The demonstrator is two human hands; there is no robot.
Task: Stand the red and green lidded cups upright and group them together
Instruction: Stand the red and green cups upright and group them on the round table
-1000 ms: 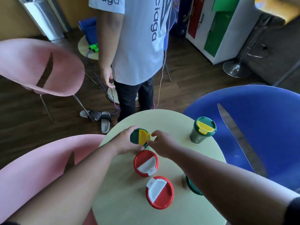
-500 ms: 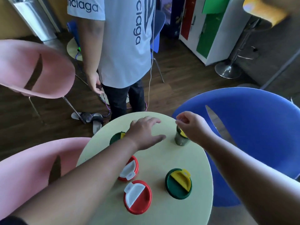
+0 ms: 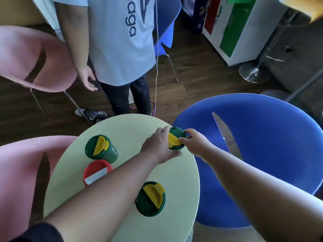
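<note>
Where half a second ago only the right hand [image 3: 195,144] neared the far green cup [image 3: 176,139] at the tabletop [image 3: 131,130] edge, now gripped by both, left hand [image 3: 159,145] alongside; presumably about to join the others.

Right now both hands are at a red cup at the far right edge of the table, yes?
Not quite: the cup between the left hand and right hand is green with a yellow flap, as the head view shows. It does stand at the far right edge of the table.
</note>
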